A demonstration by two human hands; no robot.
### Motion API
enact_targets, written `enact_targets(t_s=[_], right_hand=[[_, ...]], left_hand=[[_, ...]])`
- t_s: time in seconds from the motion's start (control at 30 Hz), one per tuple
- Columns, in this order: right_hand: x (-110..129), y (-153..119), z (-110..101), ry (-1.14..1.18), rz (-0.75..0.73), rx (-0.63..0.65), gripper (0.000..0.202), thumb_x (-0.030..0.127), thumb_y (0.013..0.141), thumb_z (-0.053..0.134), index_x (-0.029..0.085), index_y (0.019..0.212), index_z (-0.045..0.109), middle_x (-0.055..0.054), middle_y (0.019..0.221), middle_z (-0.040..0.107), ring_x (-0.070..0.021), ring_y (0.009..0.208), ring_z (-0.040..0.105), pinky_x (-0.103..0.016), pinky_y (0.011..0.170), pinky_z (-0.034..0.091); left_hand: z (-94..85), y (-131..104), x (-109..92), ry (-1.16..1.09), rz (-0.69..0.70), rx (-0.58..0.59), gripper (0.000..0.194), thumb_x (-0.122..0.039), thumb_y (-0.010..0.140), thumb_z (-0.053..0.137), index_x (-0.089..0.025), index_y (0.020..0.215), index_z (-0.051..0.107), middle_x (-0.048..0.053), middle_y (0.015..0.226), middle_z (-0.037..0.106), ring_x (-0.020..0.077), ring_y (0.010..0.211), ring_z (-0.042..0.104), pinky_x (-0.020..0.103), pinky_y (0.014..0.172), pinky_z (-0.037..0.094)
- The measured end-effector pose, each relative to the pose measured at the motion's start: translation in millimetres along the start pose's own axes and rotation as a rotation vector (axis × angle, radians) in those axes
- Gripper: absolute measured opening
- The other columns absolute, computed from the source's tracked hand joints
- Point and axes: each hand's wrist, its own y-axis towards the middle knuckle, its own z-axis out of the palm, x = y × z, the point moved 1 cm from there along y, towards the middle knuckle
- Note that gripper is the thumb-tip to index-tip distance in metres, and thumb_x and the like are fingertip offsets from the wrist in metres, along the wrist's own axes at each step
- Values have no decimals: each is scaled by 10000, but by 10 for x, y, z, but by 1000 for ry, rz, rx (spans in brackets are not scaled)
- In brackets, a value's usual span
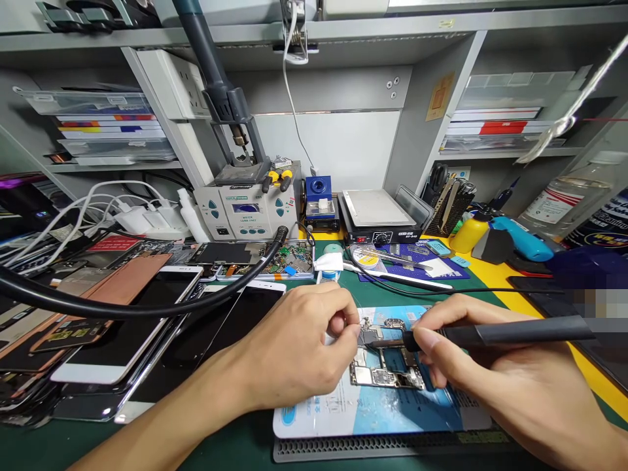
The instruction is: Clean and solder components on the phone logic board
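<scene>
My right hand grips a black soldering iron like a pen. Its metal tip points left, over the upper part of a phone logic board. Thumb and forefinger of my left hand are pinched together at the board's left side, close to the iron's tip. What lies in that pinch is too small to make out; a faint thin strand shows just above the fingers. Under the board is a blue and white work mat, partly covered by both hands.
A hot air station stands at the back, its thick black hose arching across the left. Several phones are piled there. Behind the mat are a heating plate and a soldering iron stand. A cable runs right.
</scene>
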Motion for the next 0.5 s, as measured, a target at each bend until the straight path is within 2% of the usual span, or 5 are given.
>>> enact_targets(t_s=[0.2, 0.5], right_hand=[[37, 37, 12, 21, 11, -31, 262, 371, 902, 666, 272, 660, 688, 44, 507, 670, -138, 413, 621, -196, 415, 512], [37, 32, 17, 21, 7, -14, 277, 376, 921, 663, 272, 665, 685, 46, 526, 674, -131, 434, 624, -185, 438, 515]], left_hand=[[23, 27, 22, -7, -2, -5, 109, -134, 884, 605, -181, 812, 672, -36, 758, 580, 104, 671, 532, 251, 624, 402], [39, 35, 11, 2, -15, 2, 109, -145, 886, 610, -187, 804, 669, -37, 749, 591, 113, 671, 536, 265, 634, 400]])
